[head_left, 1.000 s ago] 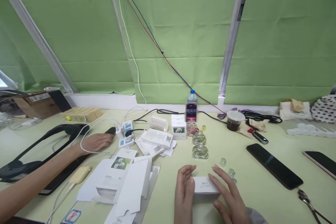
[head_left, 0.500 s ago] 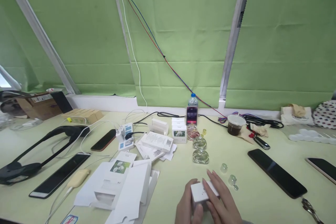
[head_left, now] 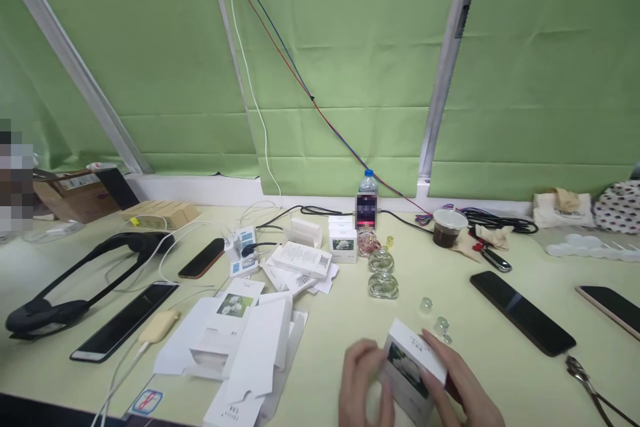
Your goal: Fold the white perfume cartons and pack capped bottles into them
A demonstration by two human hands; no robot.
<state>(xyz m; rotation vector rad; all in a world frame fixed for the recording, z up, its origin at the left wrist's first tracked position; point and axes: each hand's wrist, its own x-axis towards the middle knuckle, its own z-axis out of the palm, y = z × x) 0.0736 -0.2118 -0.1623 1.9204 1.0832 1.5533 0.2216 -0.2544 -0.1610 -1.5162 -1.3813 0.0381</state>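
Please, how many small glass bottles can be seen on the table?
3, in a row before the water bottle: pinkish bottle at the back, clear middle bottle, clear front bottle. Boxes beside them may hide more.

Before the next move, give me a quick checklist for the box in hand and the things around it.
1. White box held by the right hand: ok.
2. Left hand firmly gripping too: cannot tell; its fingers are at the box's left edge, blurred.
3. Box level: not ok; it is tilted, flower picture showing.
4. Box contents: cannot tell; the inside is hidden.
5. Clear glass bottles apart from the hands: ok.
6. Small clear round pieces apart from the hands: ok; loose on the table.
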